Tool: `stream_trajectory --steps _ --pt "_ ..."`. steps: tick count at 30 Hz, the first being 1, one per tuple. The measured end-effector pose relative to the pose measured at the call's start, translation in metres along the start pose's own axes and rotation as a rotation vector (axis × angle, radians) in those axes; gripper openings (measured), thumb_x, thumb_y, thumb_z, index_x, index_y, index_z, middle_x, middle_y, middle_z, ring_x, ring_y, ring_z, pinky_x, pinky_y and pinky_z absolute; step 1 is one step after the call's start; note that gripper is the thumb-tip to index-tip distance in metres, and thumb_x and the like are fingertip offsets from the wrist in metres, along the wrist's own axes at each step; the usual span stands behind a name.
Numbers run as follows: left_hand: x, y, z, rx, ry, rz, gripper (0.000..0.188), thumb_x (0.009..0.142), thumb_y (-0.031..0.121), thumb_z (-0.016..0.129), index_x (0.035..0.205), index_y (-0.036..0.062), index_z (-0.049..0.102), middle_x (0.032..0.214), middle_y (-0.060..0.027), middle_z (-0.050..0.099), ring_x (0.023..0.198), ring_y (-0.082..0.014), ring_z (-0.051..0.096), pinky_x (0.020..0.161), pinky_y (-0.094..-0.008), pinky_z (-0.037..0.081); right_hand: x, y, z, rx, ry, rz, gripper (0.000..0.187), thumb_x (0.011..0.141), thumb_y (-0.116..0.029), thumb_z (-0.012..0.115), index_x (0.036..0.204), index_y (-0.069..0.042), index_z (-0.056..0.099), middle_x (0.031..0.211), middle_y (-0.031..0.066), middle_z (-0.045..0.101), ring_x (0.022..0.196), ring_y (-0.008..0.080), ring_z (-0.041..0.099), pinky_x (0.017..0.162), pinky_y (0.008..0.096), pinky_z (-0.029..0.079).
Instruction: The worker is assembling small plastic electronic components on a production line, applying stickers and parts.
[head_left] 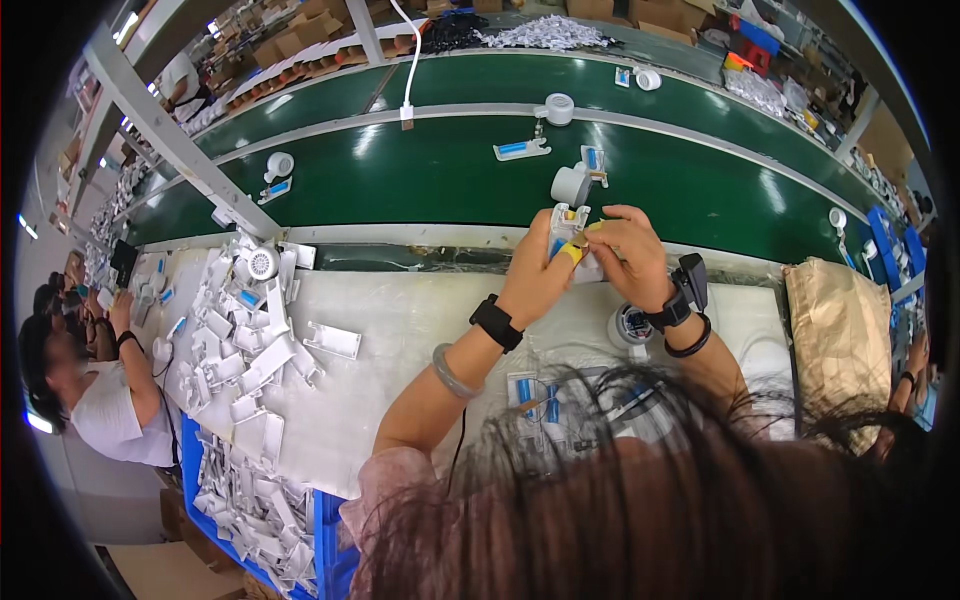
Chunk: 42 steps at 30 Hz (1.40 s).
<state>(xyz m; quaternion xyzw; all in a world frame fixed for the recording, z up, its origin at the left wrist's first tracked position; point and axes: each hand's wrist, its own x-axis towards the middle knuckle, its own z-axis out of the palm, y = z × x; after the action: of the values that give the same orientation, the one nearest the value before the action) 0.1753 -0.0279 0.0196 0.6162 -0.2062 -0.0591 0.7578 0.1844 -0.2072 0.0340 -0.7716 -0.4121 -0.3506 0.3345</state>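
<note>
Left hand [537, 275]: closed round the small white plastic housing with blue insert [562, 228], gripping it from the left, thumb side up.
Right hand [625, 255]: fingers pinched on the same housing from the right; yellow tape on a fingertip [574, 253]. Whether it also holds a small part, cannot tell.
Part location: housing held just above the far edge of the white table [400, 320], next to the green conveyor belt [450, 170].
Doing it well: my read — keep left hand as the fixed clamp, let right fingertips do the fine seating; keep the housing square, not tilted toward the belt.
Edges: belt rail right behind the hands; a round white plastic unit [572, 183] sits on the belt just beyond.
Open room: bare table to the left of the forearms, up to the pile of white plastic shells [240, 340]; tan cloth bag [840, 330] blocks the right side.
Near side: blue crate of white shells [260, 520] at the table's near-left corner.
</note>
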Motion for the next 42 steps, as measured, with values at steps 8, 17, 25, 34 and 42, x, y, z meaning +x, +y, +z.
stream_trajectory --steps 8,17,25,34,42 --pt "0.001 -0.008 0.0 0.178 0.002 0.136 0.034 0.085 0.002 0.04 0.119 0.0038 0.042 0.087 -0.0036 0.055 0.067 -0.0067 0.051 0.058 -0.0225 0.046 -0.004 0.001 0.001 0.025 0.068 -0.037 0.024 0.074 0.009 0.068 0.095 -0.003 0.063 0.091 0.0095 0.066 0.093 0.0327 0.063 0.086 0.0425 0.05" --pt "0.001 -0.015 0.0 0.273 -0.005 0.173 0.038 0.085 0.002 0.042 0.123 0.003 0.041 0.08 -0.003 0.054 0.063 -0.0075 0.049 0.055 -0.0231 0.042 -0.006 0.001 0.003 0.013 0.075 -0.012 0.024 0.072 0.009 0.071 0.093 -0.002 0.065 0.09 0.0115 0.06 0.096 0.0337 0.061 0.079 0.0384 0.051" --pt "-0.002 -0.011 0.001 0.343 0.025 0.147 0.042 0.083 0.006 0.048 0.124 0.0003 0.042 0.104 -0.0198 0.058 0.092 -0.0352 0.059 0.081 -0.0383 0.047 -0.005 0.0 0.004 -0.009 0.094 -0.027 0.027 0.07 0.01 0.072 0.093 -0.002 0.065 0.09 0.0115 0.059 0.096 0.0337 0.062 0.077 0.0379 0.052" --pt "-0.005 -0.009 0.002 0.363 0.026 0.152 0.041 0.084 0.006 0.047 0.124 0.0003 0.043 0.107 -0.0213 0.058 0.093 -0.0371 0.059 0.081 -0.0391 0.047 -0.006 -0.003 0.003 -0.007 0.105 -0.029 0.028 0.069 0.009 0.073 0.093 -0.002 0.065 0.09 0.0116 0.06 0.097 0.0337 0.062 0.078 0.0381 0.052" --pt "-0.005 -0.006 0.0 0.25 0.006 0.102 0.042 0.083 0.006 0.047 0.124 -0.0004 0.043 0.107 -0.0191 0.058 0.093 -0.0331 0.059 0.083 -0.0364 0.046 -0.006 -0.001 0.006 0.013 0.099 -0.007 0.027 0.069 0.009 0.073 0.093 -0.002 0.065 0.091 0.0118 0.06 0.098 0.0336 0.062 0.079 0.0382 0.051"
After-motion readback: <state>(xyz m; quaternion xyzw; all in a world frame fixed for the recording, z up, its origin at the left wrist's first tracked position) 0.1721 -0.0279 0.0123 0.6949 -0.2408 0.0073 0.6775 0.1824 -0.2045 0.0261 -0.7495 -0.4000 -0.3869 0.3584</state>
